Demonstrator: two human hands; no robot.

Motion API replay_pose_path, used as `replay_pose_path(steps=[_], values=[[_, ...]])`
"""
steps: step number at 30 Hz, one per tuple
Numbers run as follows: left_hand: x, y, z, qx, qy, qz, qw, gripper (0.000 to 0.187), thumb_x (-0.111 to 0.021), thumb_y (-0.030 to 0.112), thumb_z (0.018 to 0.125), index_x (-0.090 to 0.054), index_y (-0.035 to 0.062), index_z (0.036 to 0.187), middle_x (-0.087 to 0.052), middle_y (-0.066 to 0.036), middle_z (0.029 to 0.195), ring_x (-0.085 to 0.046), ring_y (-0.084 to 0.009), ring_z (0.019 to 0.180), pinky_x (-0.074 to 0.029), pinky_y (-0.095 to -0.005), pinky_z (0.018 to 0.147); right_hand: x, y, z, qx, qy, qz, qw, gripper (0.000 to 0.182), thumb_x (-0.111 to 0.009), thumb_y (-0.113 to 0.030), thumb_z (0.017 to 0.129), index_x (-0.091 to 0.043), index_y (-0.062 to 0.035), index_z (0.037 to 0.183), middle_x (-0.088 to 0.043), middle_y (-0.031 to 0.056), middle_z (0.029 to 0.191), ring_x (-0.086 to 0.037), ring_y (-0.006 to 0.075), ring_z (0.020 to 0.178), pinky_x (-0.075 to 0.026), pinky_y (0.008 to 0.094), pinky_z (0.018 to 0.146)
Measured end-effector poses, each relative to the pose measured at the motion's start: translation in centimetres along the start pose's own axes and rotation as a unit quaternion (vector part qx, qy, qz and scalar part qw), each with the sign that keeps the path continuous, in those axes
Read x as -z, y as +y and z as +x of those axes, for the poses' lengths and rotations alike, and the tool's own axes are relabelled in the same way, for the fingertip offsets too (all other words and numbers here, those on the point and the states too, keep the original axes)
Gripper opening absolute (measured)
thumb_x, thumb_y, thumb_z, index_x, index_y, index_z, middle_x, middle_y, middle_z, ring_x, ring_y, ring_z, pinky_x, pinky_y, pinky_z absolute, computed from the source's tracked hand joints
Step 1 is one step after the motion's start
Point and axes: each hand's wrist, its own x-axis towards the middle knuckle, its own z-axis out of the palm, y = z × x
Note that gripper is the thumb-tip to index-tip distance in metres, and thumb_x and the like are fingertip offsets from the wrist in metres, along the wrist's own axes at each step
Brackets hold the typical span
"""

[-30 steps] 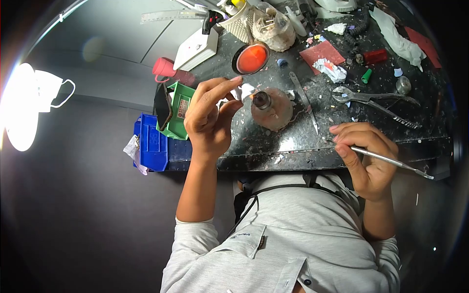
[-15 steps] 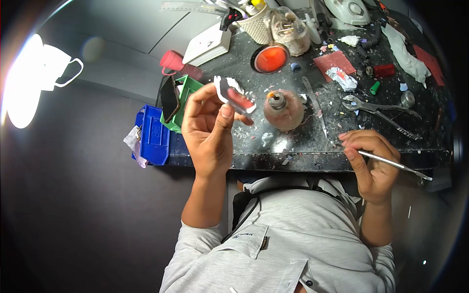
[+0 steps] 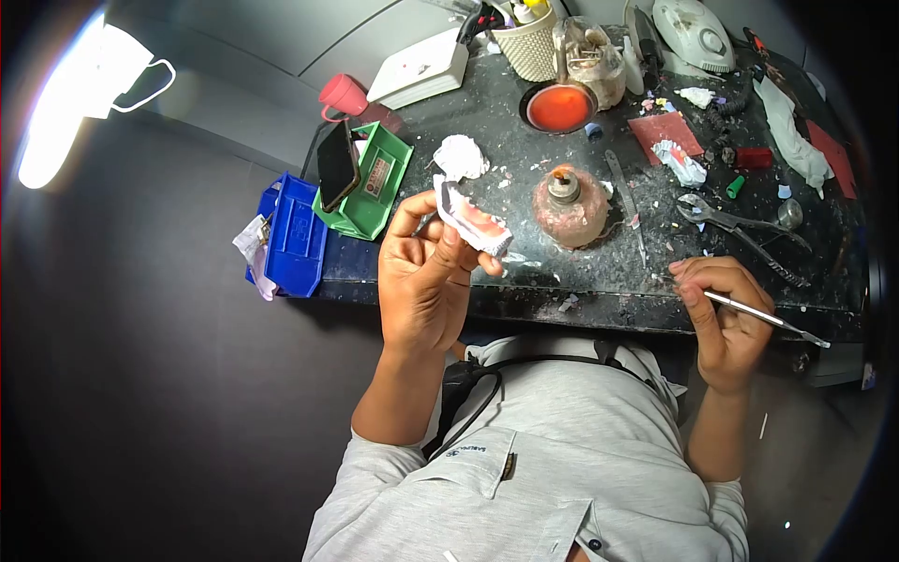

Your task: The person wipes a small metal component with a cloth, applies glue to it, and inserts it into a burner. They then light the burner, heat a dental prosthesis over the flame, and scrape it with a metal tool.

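Note:
My left hand (image 3: 423, 281) is raised above the bench's front edge, its fingers and thumb closed on a small plaster dental cast (image 3: 479, 225) with pink wax along it. The cast is tilted, and part of it is behind my fingers. In my right hand (image 3: 726, 318) is a slim metal wax carver (image 3: 757, 313), pinched between thumb and fingers. Its flattened end points out to the right; the other tip, near my fingertips, is hard to make out. Between my hands, farther back, a round spirit burner (image 3: 571, 214) with an orange-tinged top stands upright. A narrow knife (image 3: 626, 201) lies beside it.
A pan of red wax (image 3: 560, 108) sits behind the burner. A white plaster lump (image 3: 461, 157) lies behind my left hand. Green (image 3: 379, 178) and blue (image 3: 298, 234) bins, one with a phone (image 3: 337, 167), stand left. Pliers (image 3: 740, 225) and a pink wax sheet (image 3: 665, 137) lie right.
The camera view has shifted. My left hand has turned the cast, so more of its pink wax side shows. The white lump behind it has come into clear view. My right hand keeps the carver.

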Motion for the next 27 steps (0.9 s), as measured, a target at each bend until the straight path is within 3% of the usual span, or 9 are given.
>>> replay_pose_path(steps=[4,9,12,13,17,24,27], values=[[0.3,-0.7,0.9,-0.018,-0.005,0.002,1.000,0.033,-0.069,0.007,0.102,-0.055,0.0002,0.131,-0.074,-0.017,0.112,-0.073,-0.0278,0.093,-0.060,-0.0349,0.076,0.0,0.1,-0.1,-0.003,0.001,0.003,1.000,0.006,-0.075,0.003,0.094,-0.069,0.0060,0.094,-0.072,0.0155,0.091,-0.073,0.0251,0.090,-0.059,0.0359,0.085],[1.1,-1.6,3.5,-0.054,0.003,0.035,0.998,0.030,-0.071,0.000,0.099,-0.060,0.0017,0.127,-0.074,-0.015,0.115,-0.071,-0.0249,0.107,-0.055,-0.0409,0.092,0.0,0.1,0.0,0.001,0.005,0.005,1.000,0.005,-0.075,0.004,0.093,-0.070,0.0056,0.093,-0.072,0.0155,0.090,-0.073,0.0249,0.089,-0.059,0.0354,0.085],[1.7,-1.9,5.5,-0.091,-0.016,0.084,0.992,0.030,-0.072,0.000,0.097,-0.062,0.0014,0.126,-0.074,-0.014,0.117,-0.071,-0.0246,0.108,-0.055,-0.0406,0.093,0.0,0.1,0.1,0.005,0.005,0.002,1.000,0.005,-0.075,0.004,0.093,-0.070,0.0052,0.093,-0.072,0.0156,0.089,-0.074,0.0251,0.088,-0.059,0.0353,0.084],[1.6,-1.9,6.1,-0.099,-0.027,0.068,0.992,0.026,-0.074,-0.003,0.097,-0.065,-0.0016,0.121,-0.073,-0.012,0.116,-0.072,-0.0217,0.105,-0.056,-0.0359,0.091,0.0,0.1,0.1,0.009,0.004,-0.001,1.000,0.006,-0.075,0.003,0.093,-0.070,0.0051,0.093,-0.073,0.0157,0.089,-0.074,0.0253,0.087,-0.060,0.0353,0.083],[0.9,-1.6,8.3,-0.165,-0.088,0.144,0.972,0.021,-0.072,-0.010,0.094,-0.068,-0.0046,0.115,-0.072,-0.015,0.118,-0.071,-0.0195,0.104,-0.056,-0.0322,0.091,0.1,0.2,0.0,0.017,0.005,-0.005,1.000,0.007,-0.076,0.003,0.092,-0.070,0.0045,0.093,-0.073,0.0162,0.090,-0.075,0.0260,0.087,-0.060,0.0356,0.082],[-0.1,-0.5,9.8,-0.189,-0.186,0.275,0.924,0.022,-0.064,-0.020,0.092,-0.070,-0.0074,0.109,-0.071,-0.014,0.113,-0.071,-0.0210,0.102,-0.056,-0.0330,0.091,0.1,0.2,0.0,0.021,0.003,-0.017,1.000,0.008,-0.078,0.002,0.091,-0.070,0.0034,0.094,-0.073,0.0160,0.090,-0.075,0.0264,0.086,-0.061,0.0355,0.080],[-0.5,-0.4,10.0,-0.205,-0.214,0.303,0.906,0.023,-0.064,-0.019,0.092,-0.070,-0.0067,0.111,-0.070,-0.016,0.113,-0.070,-0.0245,0.107,-0.056,-0.0353,0.098,0.2,0.2,0.0,0.022,0.003,-0.019,1.000,0.009,-0.078,0.001,0.091,-0.070,0.0031,0.094,-0.074,0.0160,0.091,-0.075,0.0266,0.087,-0.061,0.0353,0.081]])
